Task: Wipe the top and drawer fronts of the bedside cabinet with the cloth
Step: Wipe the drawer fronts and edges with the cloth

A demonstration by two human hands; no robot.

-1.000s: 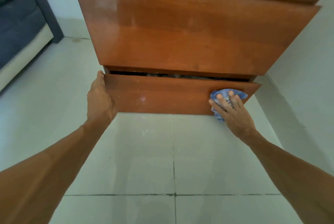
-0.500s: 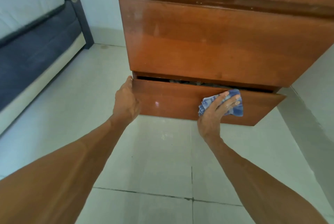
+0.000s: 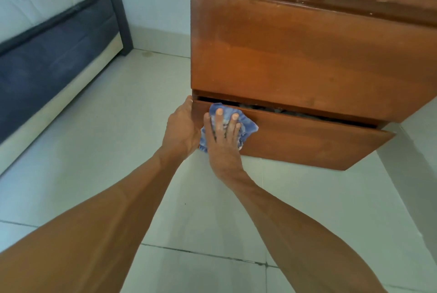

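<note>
While flat right hand (image 3: 222,142) presses cloth (image 3: 248,127) on ajar drawer (image 3: 307,141), left hand (image 3: 181,127) beside, grip unseen; contents unclear.

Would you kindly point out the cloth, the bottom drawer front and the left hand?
cloth (image 3: 248,128), head view, blue fabric right of the fingers.
bottom drawer front (image 3: 307,141), head view, middle of its bare wooden face.
left hand (image 3: 182,127), head view, back of the hand.

A bunched blue cloth (image 3: 248,127) lies against the left end of the slightly pulled-out bottom drawer front (image 3: 307,142) of the glossy brown bedside cabinet (image 3: 295,51).
</note>
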